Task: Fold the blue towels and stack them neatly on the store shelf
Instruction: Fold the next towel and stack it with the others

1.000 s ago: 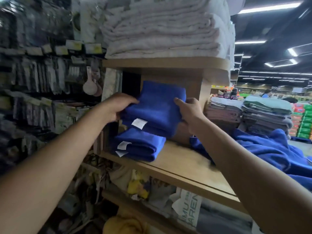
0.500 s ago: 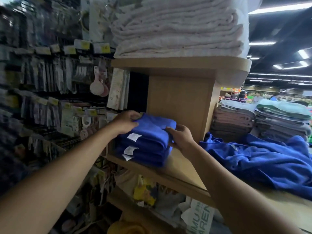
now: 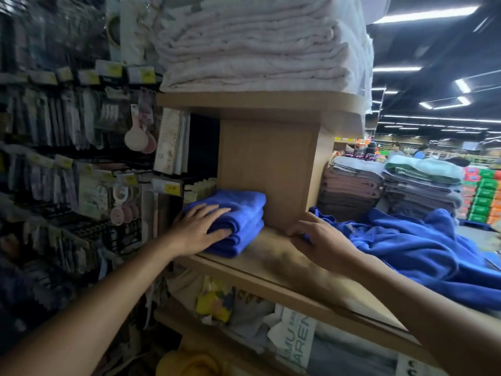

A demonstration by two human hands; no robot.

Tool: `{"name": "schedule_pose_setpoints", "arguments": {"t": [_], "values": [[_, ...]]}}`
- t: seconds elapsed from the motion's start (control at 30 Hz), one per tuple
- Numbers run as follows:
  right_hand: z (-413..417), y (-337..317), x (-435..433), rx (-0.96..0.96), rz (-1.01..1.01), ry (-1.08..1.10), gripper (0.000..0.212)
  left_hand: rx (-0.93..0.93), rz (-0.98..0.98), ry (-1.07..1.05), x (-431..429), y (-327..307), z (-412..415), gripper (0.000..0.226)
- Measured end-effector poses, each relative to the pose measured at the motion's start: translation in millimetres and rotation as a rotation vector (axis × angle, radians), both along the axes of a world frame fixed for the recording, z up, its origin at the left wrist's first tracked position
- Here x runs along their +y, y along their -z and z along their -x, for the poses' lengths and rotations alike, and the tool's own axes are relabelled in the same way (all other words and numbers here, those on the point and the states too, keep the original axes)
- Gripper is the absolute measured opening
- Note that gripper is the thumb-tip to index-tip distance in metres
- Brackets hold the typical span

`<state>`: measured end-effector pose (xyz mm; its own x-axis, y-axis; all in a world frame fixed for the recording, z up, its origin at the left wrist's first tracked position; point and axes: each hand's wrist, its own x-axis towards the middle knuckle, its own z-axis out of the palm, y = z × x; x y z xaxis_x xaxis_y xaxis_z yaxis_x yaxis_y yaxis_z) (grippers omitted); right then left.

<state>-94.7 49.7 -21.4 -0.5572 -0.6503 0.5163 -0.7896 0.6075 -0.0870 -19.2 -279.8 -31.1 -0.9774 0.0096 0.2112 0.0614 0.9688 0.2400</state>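
Evidently the stacking step is nearly finished: the left hand (image 3: 200, 229) lies flat, its grip spread, on the stack of folded blue towels (image 3: 244, 213), which sits on the wooden shelf (image 3: 271, 256) against the upright panel (image 3: 265, 169). The right hand (image 3: 322, 240) touches the near edge of the heap of unfolded blue towels (image 3: 406, 248), fingers loosely bent; I cannot tell whether its grip pinches the cloth. The next move, I judge, calls for drawing one towel free of the heap to fold it, without skewing the stack.
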Motion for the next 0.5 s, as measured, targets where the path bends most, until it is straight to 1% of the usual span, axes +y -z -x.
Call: {"name": "schedule_pose_setpoints", "arguments": {"t": [0.07,0.13,0.17,0.2,0.23,0.3,0.33,0.37,0.4,0.43,0.47,0.5], "values": [[-4.0,-7.9,21.7,0.022,-0.050,-0.017,0.012,-0.028,-0.010,0.013,0.8,-3.8,5.9,0.082],[-6.8,-19.7,45.9,0.087,-0.059,-0.041,0.011,0.011,-0.070,0.024,6.0,-12.1,7.1,0.072],[-5.6,-25.8,60.6,0.128,-0.039,-0.032,0.010,0.092,-0.107,0.044,11.4,-18.2,6.5,0.066],[-2.9,-32.0,77.3,0.160,-0.009,0.006,0.010,0.217,-0.114,0.081,20.2,-25.7,4.8,0.061],[1.1,-39.0,95.7,0.180,0.026,0.074,0.009,0.367,-0.091,0.132,33.3,-33.9,1.6,0.057],[14.6,-54.1,135.4,0.153,0.075,0.304,0.006,0.646,-0.028,0.252,68.9,-48.1,-2.3,0.044],[22.8,-60.4,154.9,0.099,0.066,0.459,0.011,0.734,-0.019,0.300,89.7,-53.4,-0.8,0.037],[32.2,-64.0,173.3,0.027,0.027,0.617,0.023,0.777,-0.037,0.343,112.0,-57.0,3.2,0.031],[41.2,-63.2,190.2,-0.060,-0.028,0.747,0.039,0.758,-0.085,0.385,135.4,-59.8,9.0,0.026],[48.8,-58.7,203.1,-0.159,-0.072,0.830,0.052,0.681,-0.151,0.426,158.5,-61.4,17.0,0.023],[55.2,-50.7,211.9,-0.247,-0.104,0.871,0.059,0.557,-0.205,0.465,181.1,-61.7,25.9,0.020],[60.2,-40.8,216.6,-0.309,-0.128,0.882,0.059,0.428,-0.211,0.506,203.0,-60.8,36.2,0.021]]}}
